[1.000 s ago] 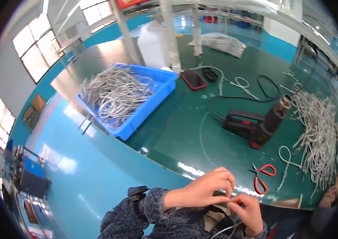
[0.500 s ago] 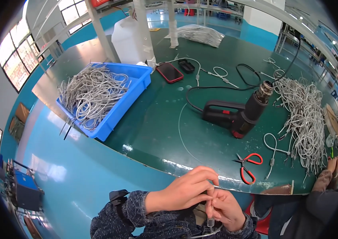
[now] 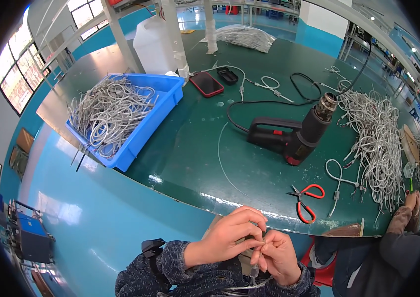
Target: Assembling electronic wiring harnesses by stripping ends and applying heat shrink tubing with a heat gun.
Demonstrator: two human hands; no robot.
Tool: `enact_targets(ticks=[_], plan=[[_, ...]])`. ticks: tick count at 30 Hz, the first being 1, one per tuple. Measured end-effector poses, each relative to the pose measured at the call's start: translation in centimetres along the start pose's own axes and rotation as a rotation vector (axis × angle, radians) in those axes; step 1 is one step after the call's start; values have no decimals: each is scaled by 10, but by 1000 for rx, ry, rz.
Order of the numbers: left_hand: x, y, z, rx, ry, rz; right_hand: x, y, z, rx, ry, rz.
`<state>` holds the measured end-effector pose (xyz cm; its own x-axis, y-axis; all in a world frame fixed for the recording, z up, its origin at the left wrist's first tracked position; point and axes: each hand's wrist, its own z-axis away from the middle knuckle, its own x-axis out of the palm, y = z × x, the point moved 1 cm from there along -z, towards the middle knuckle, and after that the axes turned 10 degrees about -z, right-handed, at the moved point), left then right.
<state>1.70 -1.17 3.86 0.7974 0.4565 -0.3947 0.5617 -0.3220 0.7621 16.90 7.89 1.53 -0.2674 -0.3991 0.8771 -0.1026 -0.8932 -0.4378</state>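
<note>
Your right grip (image 3: 278, 258) seems clamped on the cable (image 3: 254, 271) at the frame's lower centre, though whether your left grip (image 3: 234, 234) pinches it cannot be told; you appear mid-way through working its end, which calls for steadiness next.

From my remote seat I see a dark blue-grey jacket (image 3: 133, 278) with pale flecks. Its left sleeve (image 3: 176, 253) and right sleeve (image 3: 303, 288) end near the wrists. Beside the left one lies a black strap (image 3: 157, 265) with a chunky black buckle (image 3: 152, 246).
</note>
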Motion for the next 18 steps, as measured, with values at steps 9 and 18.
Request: enact_targets(ticks=[9, 18], plan=[[-7, -4, -2, -43, 125, -129, 10, -2, -18, -121, 97, 180], [-2, -3, -7, -7, 176, -201, 3, -4, -15, -141, 117, 171]])
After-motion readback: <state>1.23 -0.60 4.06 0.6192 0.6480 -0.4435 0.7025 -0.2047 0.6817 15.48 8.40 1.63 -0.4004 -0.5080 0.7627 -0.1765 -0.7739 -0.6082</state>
